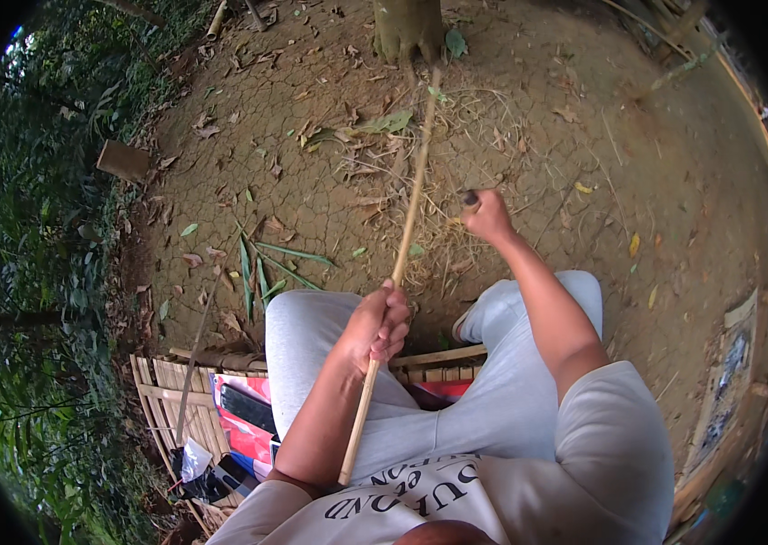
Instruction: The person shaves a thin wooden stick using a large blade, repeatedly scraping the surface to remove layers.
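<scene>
A long, thin, pale wooden stick [416, 186] slants from beside my body out to the foot of a tree. My left hand [380, 324] is closed around it, in front of my left knee. Off to the stick's right, my right hand [488, 218] makes a fist over the ground and does not touch the stick. A dark, rounded handle end [470, 197] pokes out of that fist; whatever else belongs to it is hidden or too small to make out. Thin pale shavings [438, 245] lie scattered below.
I sit on a bamboo-slat bench [161, 374]. A dark phone [247, 409] lies on a red cloth at my left, near a black bag [207, 486]. Cut green stalks [288, 268] lie on the cracked soil. Ahead stands a tree trunk [408, 27]; dense foliage borders the left.
</scene>
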The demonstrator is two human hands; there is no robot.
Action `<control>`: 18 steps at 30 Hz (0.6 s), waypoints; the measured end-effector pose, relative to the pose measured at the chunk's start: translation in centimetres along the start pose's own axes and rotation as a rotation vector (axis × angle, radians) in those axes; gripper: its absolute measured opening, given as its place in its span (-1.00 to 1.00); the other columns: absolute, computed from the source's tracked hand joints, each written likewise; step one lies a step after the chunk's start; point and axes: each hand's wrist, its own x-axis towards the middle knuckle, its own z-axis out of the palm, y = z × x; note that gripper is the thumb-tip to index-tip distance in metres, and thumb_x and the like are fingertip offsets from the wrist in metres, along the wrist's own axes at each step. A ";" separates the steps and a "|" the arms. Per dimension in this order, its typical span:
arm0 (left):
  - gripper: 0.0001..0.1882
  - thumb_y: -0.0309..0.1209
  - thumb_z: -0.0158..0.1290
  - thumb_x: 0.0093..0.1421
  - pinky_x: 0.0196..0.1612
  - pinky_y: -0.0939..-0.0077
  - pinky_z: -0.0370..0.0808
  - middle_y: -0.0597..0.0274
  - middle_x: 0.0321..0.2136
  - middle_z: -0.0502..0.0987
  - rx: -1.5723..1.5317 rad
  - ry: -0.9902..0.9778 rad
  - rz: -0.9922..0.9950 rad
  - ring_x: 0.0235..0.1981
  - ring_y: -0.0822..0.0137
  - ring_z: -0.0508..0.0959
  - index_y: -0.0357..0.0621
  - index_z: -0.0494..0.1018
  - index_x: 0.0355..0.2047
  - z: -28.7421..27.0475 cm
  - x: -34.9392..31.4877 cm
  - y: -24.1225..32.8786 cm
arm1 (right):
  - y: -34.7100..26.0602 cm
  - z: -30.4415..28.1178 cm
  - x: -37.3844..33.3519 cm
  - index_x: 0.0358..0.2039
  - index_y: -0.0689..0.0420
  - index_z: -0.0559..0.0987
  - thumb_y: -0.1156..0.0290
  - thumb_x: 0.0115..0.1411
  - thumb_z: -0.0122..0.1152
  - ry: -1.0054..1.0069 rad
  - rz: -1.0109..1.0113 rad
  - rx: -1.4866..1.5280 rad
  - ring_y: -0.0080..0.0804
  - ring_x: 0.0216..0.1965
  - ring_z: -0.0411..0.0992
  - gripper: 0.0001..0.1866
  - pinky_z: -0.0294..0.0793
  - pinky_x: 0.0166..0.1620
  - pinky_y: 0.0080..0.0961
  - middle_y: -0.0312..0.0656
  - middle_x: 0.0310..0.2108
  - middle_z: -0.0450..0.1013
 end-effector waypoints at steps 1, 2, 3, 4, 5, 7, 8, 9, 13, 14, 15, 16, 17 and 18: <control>-0.64 -0.13 -0.35 0.48 -0.95 0.70 -0.04 0.49 -0.82 0.04 -0.086 0.001 0.011 -0.93 0.61 0.00 0.05 0.15 -0.47 0.3 0.1 0.7 | -1.4 -0.4 -0.3 -0.58 0.20 0.52 0.45 -0.15 0.15 -0.132 -0.013 -0.030 -0.02 -0.53 0.51 -0.90 0.40 -0.45 -0.23 0.04 -0.64 0.47; -0.64 -0.13 -0.35 0.48 -0.95 0.70 -0.04 0.49 -0.82 0.04 -0.100 -0.031 0.031 -0.93 0.61 0.00 0.05 0.15 -0.47 0.2 0.0 1.2 | -2.7 -0.6 -0.3 -0.58 0.20 0.52 0.45 -0.15 0.15 -0.127 -0.118 -0.074 -0.01 -0.53 0.50 -0.90 0.40 -0.45 -0.22 0.03 -0.63 0.46; -0.64 -0.13 -0.35 0.48 -0.96 0.71 -0.04 0.48 -0.82 0.04 -0.115 -0.063 0.051 -0.94 0.61 0.00 0.06 0.15 -0.47 0.1 -0.2 1.6 | -3.9 -0.8 -0.3 -0.58 0.19 0.53 0.45 -0.15 0.16 -0.123 -0.224 -0.117 0.01 -0.53 0.49 -0.90 0.40 -0.45 -0.22 0.03 -0.63 0.46; -0.64 -0.14 -0.36 0.48 -0.96 0.71 -0.05 0.48 -0.83 0.04 -0.125 -0.097 0.072 -0.94 0.60 0.00 0.06 0.15 -0.47 0.0 -0.5 2.1 | -4.8 -1.3 -0.2 -0.57 0.19 0.53 0.45 -0.15 0.16 -0.114 -0.331 -0.161 0.02 -0.53 0.49 -0.90 0.40 -0.45 -0.22 0.03 -0.63 0.46; -0.64 -0.15 -0.36 0.49 -0.97 0.72 -0.05 0.47 -0.83 0.06 -0.119 -0.102 0.064 -0.95 0.60 0.00 0.06 0.15 -0.47 0.0 -0.7 2.4 | -5.0 -2.2 0.3 -0.57 0.20 0.53 0.42 -0.15 0.19 -0.137 -0.229 -0.180 0.07 -0.49 0.48 -0.88 0.41 -0.42 -0.18 0.02 -0.59 0.48; -0.65 -0.14 -0.34 0.48 -0.97 0.73 -0.06 0.49 -0.84 0.06 -0.073 -0.106 0.048 -0.96 0.61 0.00 0.06 0.15 -0.47 0.3 -1.0 2.2 | -3.2 -2.9 1.3 -0.58 0.22 0.50 0.45 -0.13 0.19 0.014 -0.054 -0.188 -0.01 -0.54 0.46 -0.89 0.37 -0.45 -0.25 0.05 -0.62 0.43; -0.65 -0.14 -0.33 0.48 -0.98 0.74 -0.06 0.50 -0.84 0.06 -0.047 -0.110 0.047 -0.96 0.62 -0.01 0.06 0.16 -0.47 0.5 -1.2 2.2 | -1.9 -3.1 2.0 -0.59 0.23 0.49 0.46 -0.12 0.19 0.093 0.026 -0.187 -0.05 -0.57 0.45 -0.89 0.35 -0.47 -0.28 0.07 -0.64 0.41; -0.65 -0.14 -0.34 0.48 -0.98 0.74 -0.07 0.50 -0.84 0.06 -0.008 -0.103 0.024 -0.96 0.62 -0.01 0.06 0.15 -0.47 0.6 -1.2 2.0 | -0.4 -3.5 2.6 -0.62 0.22 0.46 0.46 -0.08 0.19 0.130 0.099 -0.183 -0.17 -0.61 0.43 -0.87 0.33 -0.48 -0.29 -0.03 -0.70 0.40; -0.65 -0.14 -0.34 0.48 -0.97 0.72 -0.08 0.50 -0.84 0.08 0.130 -0.092 -0.006 -0.94 0.63 -0.01 0.06 0.15 -0.47 1.7 -1.1 1.1 | -1.0 -4.9 0.6 -0.61 0.25 0.47 0.42 -0.08 0.19 0.125 0.179 0.014 -0.18 -0.53 0.47 -0.84 0.38 -0.39 -0.27 -0.08 -0.65 0.46; -0.65 -0.13 -0.34 0.48 -0.97 0.72 -0.08 0.50 -0.84 0.08 0.160 -0.102 -0.001 -0.94 0.63 -0.01 0.05 0.16 -0.47 2.2 -1.1 0.9 | -1.4 -5.2 -0.3 -0.59 0.24 0.49 0.42 -0.09 0.23 0.018 0.136 0.072 -0.27 -0.53 0.47 -0.85 0.39 -0.39 -0.29 -0.14 -0.64 0.47; -0.66 -0.14 -0.34 0.47 -0.96 0.72 -0.07 0.50 -0.83 0.09 0.152 -0.108 0.011 -0.93 0.63 0.01 0.05 0.16 -0.46 2.3 -1.0 0.8 | -2.0 -5.2 -1.3 -0.58 0.22 0.51 0.41 -0.10 0.27 -0.090 0.093 0.131 -0.35 -0.53 0.46 -0.84 0.39 -0.39 -0.31 -0.19 -0.64 0.48; -0.67 -0.15 -0.33 0.47 -0.95 0.73 -0.06 0.49 -0.82 0.10 0.141 -0.114 0.025 -0.92 0.63 0.03 0.04 0.17 -0.45 2.2 -0.8 0.8 | -4.2 -5.2 -2.6 -0.55 0.22 0.53 0.40 -0.11 0.32 -0.129 0.047 0.136 -0.41 -0.53 0.45 -0.83 0.38 -0.41 -0.35 -0.24 -0.64 0.48; -0.68 -0.16 -0.32 0.47 -0.95 0.73 -0.05 0.49 -0.81 0.12 0.134 -0.123 0.039 -0.91 0.64 0.04 0.03 0.17 -0.44 2.3 -0.5 0.7 | -6.7 -4.9 -3.9 -0.53 0.21 0.56 0.39 -0.13 0.37 -0.165 0.000 0.140 -0.46 -0.54 0.43 -0.80 0.38 -0.44 -0.38 -0.30 -0.64 0.47; -0.69 -0.17 -0.32 0.46 -0.94 0.74 -0.03 0.49 -0.80 0.13 0.167 -0.103 0.035 -0.90 0.64 0.05 0.02 0.18 -0.42 2.5 -0.2 0.4 | -7.4 -4.3 -4.9 -0.51 0.21 0.57 0.38 -0.14 0.40 -0.269 0.014 0.237 -0.49 -0.58 0.41 -0.78 0.36 -0.48 -0.43 -0.30 -0.64 0.47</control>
